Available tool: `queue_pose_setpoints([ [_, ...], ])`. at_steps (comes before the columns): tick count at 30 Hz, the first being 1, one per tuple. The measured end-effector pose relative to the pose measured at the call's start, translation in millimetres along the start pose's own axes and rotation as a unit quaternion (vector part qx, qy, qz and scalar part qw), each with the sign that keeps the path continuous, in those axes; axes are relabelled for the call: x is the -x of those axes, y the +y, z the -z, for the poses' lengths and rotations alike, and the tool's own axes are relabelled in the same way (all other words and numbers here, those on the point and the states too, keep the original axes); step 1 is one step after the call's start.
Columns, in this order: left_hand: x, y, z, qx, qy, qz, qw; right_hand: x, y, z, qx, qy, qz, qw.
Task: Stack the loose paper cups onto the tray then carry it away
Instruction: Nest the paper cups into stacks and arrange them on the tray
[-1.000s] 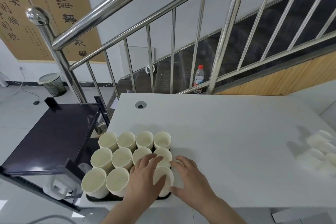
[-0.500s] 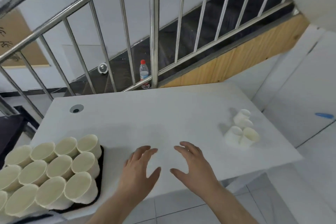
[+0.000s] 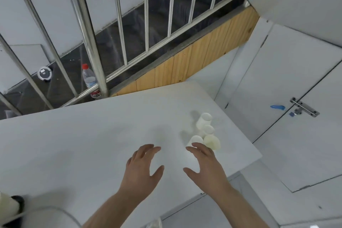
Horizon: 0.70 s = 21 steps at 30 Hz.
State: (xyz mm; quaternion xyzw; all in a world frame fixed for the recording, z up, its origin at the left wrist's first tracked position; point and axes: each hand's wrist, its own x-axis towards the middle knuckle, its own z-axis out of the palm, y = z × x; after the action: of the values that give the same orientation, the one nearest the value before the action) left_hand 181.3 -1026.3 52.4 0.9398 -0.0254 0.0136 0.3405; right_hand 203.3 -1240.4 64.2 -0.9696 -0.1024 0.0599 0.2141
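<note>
Obs.: Both hands hang over the white table, palms down, empty. Left hand has its fingers spread and loosely bent, gripping nothing. Right hand is the same, its fingertips just short of the loose paper cups.

Cups: four, bunched together near the table's right-hand edge, beyond the right hand. Some stand mouth-up; at least one looks tipped (hard to tell which from this angle). The nearest cup is partly hidden behind the right hand's fingers.

Tray: only a dark corner shows at the table's near left end, well apart from the loose cups, with a cup on it.

Judgement: reach for the cluster is in hand; no cup gripped yet.

Risks:
- Cups sit close to the table edge; a sideways knock from the fingers could roll a light one off.
- Pinching too hard would crush the thin wall.
- Long carry back across the table to the tray; a loosely nested stack could slip apart.
</note>
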Motion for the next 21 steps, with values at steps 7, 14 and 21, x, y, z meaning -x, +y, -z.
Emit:
queue_pose_setpoints([
  [7, -68, 4, -21, 0.013, -0.028, -0.01, 0.999, -63, 38, 10, 0.068, -0.062, -0.018, 0.996],
  [14, -101, 8, -41, 0.018, -0.042, 0.011, 0.999, -112, 71, 4, 0.144, -0.154, -0.001, 0.978],
  [21, -115, 20, -66, 0.029, -0.015, 0.069, 0.997, -149, 97, -11, 0.202, -0.229, 0.069, 0.95],
])
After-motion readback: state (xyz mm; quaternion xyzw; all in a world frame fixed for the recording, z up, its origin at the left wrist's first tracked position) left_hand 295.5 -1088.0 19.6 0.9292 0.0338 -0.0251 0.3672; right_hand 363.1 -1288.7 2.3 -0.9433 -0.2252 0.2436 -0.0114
